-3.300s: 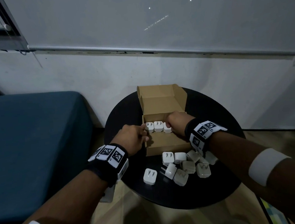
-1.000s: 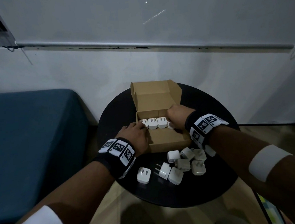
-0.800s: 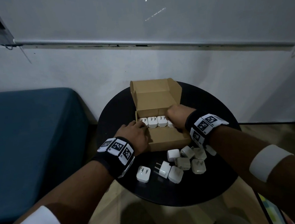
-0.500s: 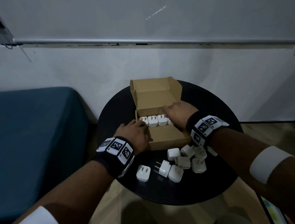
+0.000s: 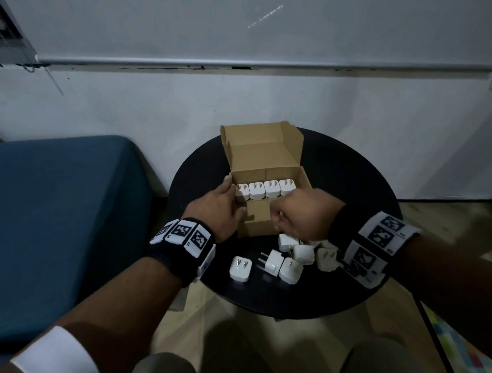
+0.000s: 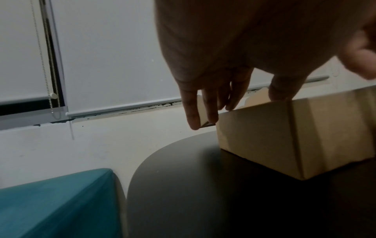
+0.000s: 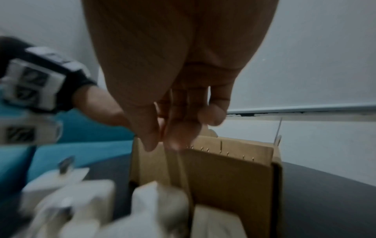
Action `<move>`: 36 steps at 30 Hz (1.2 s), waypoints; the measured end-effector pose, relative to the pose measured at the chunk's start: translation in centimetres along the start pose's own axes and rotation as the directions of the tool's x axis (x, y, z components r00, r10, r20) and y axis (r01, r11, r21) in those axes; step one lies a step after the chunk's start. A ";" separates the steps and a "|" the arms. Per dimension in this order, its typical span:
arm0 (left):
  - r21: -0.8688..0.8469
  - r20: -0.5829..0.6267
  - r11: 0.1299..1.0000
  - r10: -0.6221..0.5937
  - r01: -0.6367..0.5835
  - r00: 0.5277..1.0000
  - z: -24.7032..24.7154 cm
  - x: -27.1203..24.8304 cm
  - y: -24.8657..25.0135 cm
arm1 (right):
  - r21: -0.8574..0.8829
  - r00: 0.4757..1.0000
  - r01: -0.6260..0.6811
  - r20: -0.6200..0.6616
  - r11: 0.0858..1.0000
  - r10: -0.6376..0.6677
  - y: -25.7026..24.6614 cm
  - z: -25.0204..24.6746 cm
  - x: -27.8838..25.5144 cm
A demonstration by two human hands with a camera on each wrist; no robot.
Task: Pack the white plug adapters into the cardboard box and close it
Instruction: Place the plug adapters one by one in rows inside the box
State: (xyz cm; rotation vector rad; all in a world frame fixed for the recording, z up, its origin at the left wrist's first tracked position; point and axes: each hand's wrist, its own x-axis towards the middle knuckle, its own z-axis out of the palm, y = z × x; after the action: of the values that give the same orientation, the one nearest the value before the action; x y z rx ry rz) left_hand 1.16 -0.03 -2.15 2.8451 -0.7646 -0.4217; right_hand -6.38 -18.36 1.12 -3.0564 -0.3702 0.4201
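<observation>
On the round black table (image 5: 341,184), seen from the head camera, four white plug adapters (image 5: 265,189) filled the far row of the open brown cardboard box (image 5: 259,220); loose white adapters (image 5: 286,259) lay near it. My left hand (image 5: 216,213), fingers relaxed, steadied the box's left wall. My right hand (image 5: 303,218) hung loosely curled, holding nothing, above the pile. At the left wrist, my fingertips (image 6: 211,112) touched the rim. At the right wrist, blur hid detail. I judged I should pinch one adapter and seat it prongs-up, starting the near row.
</observation>
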 end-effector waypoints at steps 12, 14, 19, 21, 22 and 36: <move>0.090 0.121 0.995 0.027 -0.038 0.992 -1.1 -0.7 -0.3 | -0.284 0.986 0.069 0.164 0.956 -0.022 -2.1 2.1 -0.6; 0.104 0.127 0.993 0.038 -0.051 0.991 -1.3 -0.5 -0.2 | -0.253 0.986 0.070 0.162 0.965 -0.029 -2.5 2.0 -0.6; 0.104 0.108 0.994 0.015 -0.026 0.994 -1.4 -0.2 -0.1 | -0.139 0.985 0.046 0.169 0.989 -0.022 -2.5 1.5 -0.3; 0.109 0.106 0.994 0.002 -0.014 0.994 -1.4 -0.1 -0.2 | -0.055 0.987 0.025 0.158 0.998 -0.016 -2.0 1.0 -0.2; 0.112 0.106 0.994 -0.002 -0.010 0.994 -1.4 0.0 -0.2 | -0.016 0.990 0.021 0.140 1.000 -0.019 -1.7 0.6 -0.1; 0.089 0.079 0.996 -0.015 0.008 0.997 -1.0 0.9 -1.3 | 0.177 0.999 -0.034 -0.013 0.984 0.037 0.9 -1.9 5.3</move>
State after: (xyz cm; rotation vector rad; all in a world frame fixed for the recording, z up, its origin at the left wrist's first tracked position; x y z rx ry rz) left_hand 2.81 0.66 -1.74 2.9313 -0.8009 -0.5190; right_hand -0.72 -17.92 1.51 -2.8949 -0.2630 0.4056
